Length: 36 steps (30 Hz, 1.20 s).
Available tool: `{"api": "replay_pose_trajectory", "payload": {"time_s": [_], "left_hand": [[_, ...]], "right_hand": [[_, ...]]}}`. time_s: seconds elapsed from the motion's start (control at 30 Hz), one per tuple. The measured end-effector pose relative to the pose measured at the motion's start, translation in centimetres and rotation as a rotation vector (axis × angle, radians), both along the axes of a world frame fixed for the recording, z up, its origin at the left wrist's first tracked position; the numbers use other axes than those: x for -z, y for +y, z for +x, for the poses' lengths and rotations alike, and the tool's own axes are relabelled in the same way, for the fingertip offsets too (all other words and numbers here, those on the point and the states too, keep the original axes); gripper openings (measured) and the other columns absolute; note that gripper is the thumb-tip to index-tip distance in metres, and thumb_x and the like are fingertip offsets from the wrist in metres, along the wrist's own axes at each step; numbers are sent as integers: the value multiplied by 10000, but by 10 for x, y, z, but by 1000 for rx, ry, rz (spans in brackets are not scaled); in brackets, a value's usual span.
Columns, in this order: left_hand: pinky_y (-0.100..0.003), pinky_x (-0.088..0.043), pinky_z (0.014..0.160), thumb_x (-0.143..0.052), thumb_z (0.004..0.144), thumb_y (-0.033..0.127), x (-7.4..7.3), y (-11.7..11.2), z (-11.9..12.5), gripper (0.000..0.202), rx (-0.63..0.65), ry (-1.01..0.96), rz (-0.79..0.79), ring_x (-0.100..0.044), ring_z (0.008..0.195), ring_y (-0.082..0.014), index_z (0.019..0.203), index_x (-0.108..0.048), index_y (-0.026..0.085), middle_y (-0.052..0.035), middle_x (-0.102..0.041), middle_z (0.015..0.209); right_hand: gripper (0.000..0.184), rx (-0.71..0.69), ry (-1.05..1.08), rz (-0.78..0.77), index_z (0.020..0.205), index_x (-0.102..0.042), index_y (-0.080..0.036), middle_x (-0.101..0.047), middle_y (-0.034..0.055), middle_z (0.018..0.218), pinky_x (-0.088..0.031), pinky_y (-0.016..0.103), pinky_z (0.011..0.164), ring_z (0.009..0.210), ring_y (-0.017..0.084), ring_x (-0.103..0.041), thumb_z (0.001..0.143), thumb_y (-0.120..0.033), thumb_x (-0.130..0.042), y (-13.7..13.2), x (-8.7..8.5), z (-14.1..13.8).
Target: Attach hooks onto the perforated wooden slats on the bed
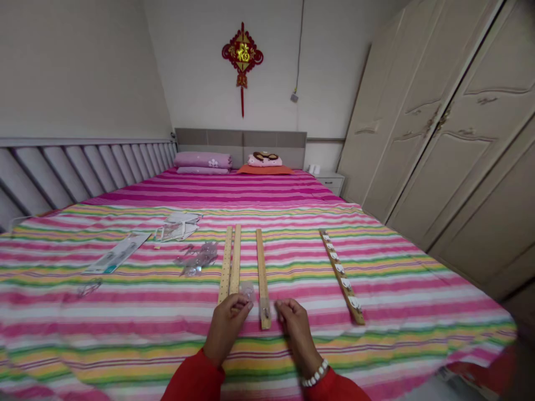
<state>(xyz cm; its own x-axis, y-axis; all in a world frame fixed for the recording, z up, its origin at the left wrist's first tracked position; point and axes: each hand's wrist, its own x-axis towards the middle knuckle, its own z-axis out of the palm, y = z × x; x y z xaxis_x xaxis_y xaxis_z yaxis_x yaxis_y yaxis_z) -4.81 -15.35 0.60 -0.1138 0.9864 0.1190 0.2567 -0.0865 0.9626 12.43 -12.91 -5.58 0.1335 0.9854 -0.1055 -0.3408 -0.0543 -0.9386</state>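
Two bare hands sit at the near end of a plain wooden strip (262, 273) lying lengthwise on a striped bedspread (376, 345); all places below are taken from this strip.

Just left of it, the left hand (228, 326) has its fingers curled inward, tips drawn together beside a small clear plastic piece (247, 290). It looks clenched or pinching, but whether it grips the piece I cannot tell. Just right of it, the right hand (296, 328) is loosely bent, with no firm grasp showing, close to a small clear fitting (264, 308) on the strip's near end.

State of the work: well right of the strip, a hooked wooden strip (341, 277) carries a row of round white hooks along its length. The plain strip shows only that one fitting. Beside it on the left, two perforated wooden strips (230, 262) lie side by side, pale and grainy, with no hooks. Farther left lie crinkled clear plastic packets (196, 259), paper packaging (178, 225) and a long printed card (117, 252).
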Motion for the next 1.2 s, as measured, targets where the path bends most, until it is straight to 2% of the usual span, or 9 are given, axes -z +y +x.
{"api": "replay_pose_trajectory", "payload": {"time_s": [0.13, 0.3, 0.6, 0.73, 0.87, 1.0, 1.2], "left_hand": [[-243, -444, 613, -591, 738, 338, 4, 6, 11, 174, 73, 160, 66, -582, 650, -147, 692, -637, 176, -13, -642, 682], [-235, -435, 610, -569, 750, 235, 12, 16, 22, 106, 125, 297, 116, -577, 638, -134, 682, -625, 175, -8, -622, 681], [-252, -457, 625, -557, 742, 213, 12, 28, 26, 83, 137, 320, 129, -586, 644, -140, 719, -629, 178, -9, -624, 696], [-287, -500, 695, -530, 789, 287, 16, 33, 22, 184, 92, 208, 101, -637, 736, -168, 862, -652, 171, -43, -679, 786], [-318, -506, 735, -507, 807, 314, 22, 35, 17, 215, 55, 207, 108, -650, 775, -188, 863, -657, 171, -59, -692, 814], [-322, -507, 738, -496, 816, 291, 28, 35, 16, 210, 52, 239, 139, -648, 792, -191, 865, -662, 172, -68, -688, 835], [-332, -503, 768, -475, 839, 212, 35, 37, 15, 204, 69, 352, 242, -629, 837, -190, 903, -667, 183, -66, -675, 871]], "right_hand": [[316, -72, -4, 106, 668, -688, -159, -651, 15, 615, -423, 269, 595, 593, 147, -544, 564, -433, -804, 8, -22, 3], [290, -135, -12, 126, 677, -708, -164, -661, 17, 619, -430, 284, 625, 599, 149, -546, 548, -396, -822, 18, -40, 2], [217, -136, 13, 97, 602, -659, -152, -606, -14, 554, -372, 246, 546, 537, 113, -485, 551, -317, -789, 39, -28, -9], [217, -151, 64, 47, 583, -621, -157, -468, -70, 426, -236, 224, 433, 417, 68, -326, 581, -328, -755, 49, -27, -7], [211, -211, 58, -19, 561, -594, -161, -362, -105, 353, -121, 232, 404, 361, 47, -207, 578, -317, -736, 56, -28, -5], [219, -215, 27, -58, 517, -569, -173, -337, -109, 336, -111, 240, 404, 359, 49, -203, 547, -320, -728, 60, -28, -7], [198, -182, -15, -98, 506, -582, -175, -387, -88, 351, -137, 245, 413, 379, 61, -242, 509, -316, -720, 63, -27, -10]]}}
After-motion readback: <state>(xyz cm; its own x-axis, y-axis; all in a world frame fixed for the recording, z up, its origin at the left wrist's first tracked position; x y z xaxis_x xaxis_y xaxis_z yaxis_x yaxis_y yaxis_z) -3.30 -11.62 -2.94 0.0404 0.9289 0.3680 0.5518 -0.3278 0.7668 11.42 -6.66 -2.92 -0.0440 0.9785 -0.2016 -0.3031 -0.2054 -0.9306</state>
